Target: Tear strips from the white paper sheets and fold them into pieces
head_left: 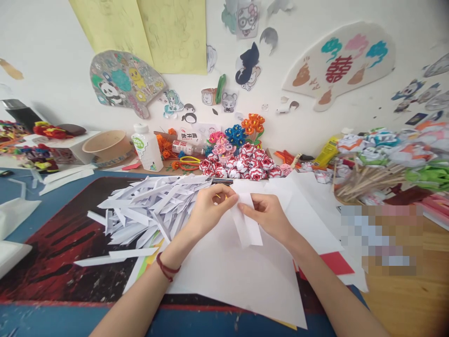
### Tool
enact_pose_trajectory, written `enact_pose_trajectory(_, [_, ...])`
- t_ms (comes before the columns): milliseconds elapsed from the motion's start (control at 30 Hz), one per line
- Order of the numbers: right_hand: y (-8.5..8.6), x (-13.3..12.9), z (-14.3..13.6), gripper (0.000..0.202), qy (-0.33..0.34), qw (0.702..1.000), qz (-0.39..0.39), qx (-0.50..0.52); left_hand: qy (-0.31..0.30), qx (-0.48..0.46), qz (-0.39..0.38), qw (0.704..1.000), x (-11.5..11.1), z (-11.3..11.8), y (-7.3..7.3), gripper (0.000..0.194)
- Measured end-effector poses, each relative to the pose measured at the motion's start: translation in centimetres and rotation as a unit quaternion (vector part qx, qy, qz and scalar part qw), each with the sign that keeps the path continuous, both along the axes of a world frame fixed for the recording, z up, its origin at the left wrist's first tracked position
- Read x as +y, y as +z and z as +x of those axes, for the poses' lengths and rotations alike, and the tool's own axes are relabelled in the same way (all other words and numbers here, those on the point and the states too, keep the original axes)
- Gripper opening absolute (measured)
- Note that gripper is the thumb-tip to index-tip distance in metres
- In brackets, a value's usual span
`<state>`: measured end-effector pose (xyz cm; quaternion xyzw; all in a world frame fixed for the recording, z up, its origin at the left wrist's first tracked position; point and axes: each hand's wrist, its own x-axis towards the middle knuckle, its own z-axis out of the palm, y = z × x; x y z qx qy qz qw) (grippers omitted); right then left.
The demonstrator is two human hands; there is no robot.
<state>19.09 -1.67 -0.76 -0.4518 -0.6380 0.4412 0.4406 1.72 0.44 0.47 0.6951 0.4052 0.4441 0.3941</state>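
Observation:
A white paper strip (pixel 247 227) is held up over large white sheets (pixel 224 276), folded or overlapped so that two tails hang down. My left hand (pixel 214 206) pinches its upper left edge between thumb and fingers. My right hand (pixel 268 213) grips its upper right side, thumb in front and fingers behind. The two hands are close together, with the strip between them. Left of my left hand lies a large heap of folded white paper strips (pixel 150 206), and two loose strips (pixel 115 256) rest nearer the front on the dark red and black mat (pixel 63 252).
Behind the hands stand red-and-white paper flowers (pixel 250 164), blue flowers (pixel 235 135) and a white bottle (pixel 147 147). A beige bowl (pixel 107 142) is at the back left. Wooden sticks (pixel 365 180) and wrapped flowers (pixel 382 145) lie at the right. Red paper (pixel 336 263) is beside my right forearm.

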Motion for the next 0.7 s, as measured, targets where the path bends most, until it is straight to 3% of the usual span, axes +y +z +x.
enact_pose_trajectory(467, [0.2, 0.0, 0.03, 0.036, 0.026, 0.999, -0.018, 0.01, -0.007, 0.002, 0.016, 1.0, -0.14, 0.14, 0.09, 0.017])
enact_pose_trajectory(700, [0.19, 0.19, 0.02, 0.039, -0.012, 1.0, 0.015, 0.017, -0.02, 0.089, 0.044, 0.995, -0.04, -0.03, 0.45, 0.021])
